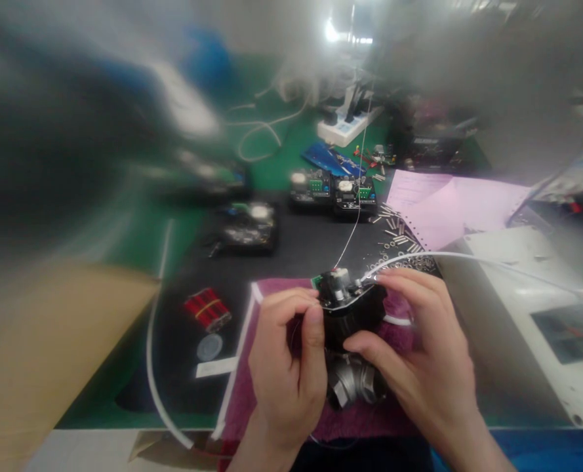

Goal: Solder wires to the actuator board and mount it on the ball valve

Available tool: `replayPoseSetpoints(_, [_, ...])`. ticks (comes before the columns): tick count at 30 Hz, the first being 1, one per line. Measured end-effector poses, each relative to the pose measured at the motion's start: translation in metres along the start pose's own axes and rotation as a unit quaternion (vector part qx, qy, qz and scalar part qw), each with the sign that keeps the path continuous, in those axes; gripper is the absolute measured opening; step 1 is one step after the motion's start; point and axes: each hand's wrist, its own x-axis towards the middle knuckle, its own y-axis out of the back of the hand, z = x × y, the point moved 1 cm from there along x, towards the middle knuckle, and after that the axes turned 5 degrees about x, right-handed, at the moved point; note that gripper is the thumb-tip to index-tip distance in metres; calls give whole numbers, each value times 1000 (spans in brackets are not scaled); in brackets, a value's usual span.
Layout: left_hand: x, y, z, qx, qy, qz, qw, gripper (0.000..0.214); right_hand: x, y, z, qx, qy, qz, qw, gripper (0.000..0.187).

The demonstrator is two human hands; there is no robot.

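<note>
A black housing (340, 322) with an uncovered circuit board (339, 288) on top is between my hands. Below it, a metal valve body (353, 383) with hex ends rests on a purple cloth (237, 400). Thumb and forefinger of my left hand (291, 354) are pinched at the housing's left edge; whatever is in the pinch is hidden. My right hand (423, 341) grips the housing, its thumb low on the front and fingers at the upper right. A white cable (439, 254) arches over that hand to the board. One thin wire (353, 233) rises from the board.
Similar black circuit-board units (353, 196) stand on the dark mat (183, 262). Loose metal pins (399, 229) are strewn near pink paper (433, 203). At left lie a banded red bundle (208, 308) and a grey disc (209, 347); at right is a pale metal box (512, 314).
</note>
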Motion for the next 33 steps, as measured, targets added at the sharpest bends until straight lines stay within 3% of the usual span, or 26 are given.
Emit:
replayPoseSetpoints(6, [1, 0, -1, -17, 0, -2, 1000, 15, -14, -3, 6, 61, -138, -67, 986, 92])
replayPoseSetpoints(14, [0, 0, -3, -32, -3, 2, 999, 22, -18, -9, 5, 94, -177, -88, 976, 90])
replayPoseSetpoints(26, [0, 0, 0, -46, -9, 3, 999, 22, -24, -8, 12, 158, -197, -75, 965, 86])
replayPoseSetpoints(33, [1, 1, 5, -53, -37, 67, 996, 13, -28, -8, 13, 211, -99, -42, 972, 91])
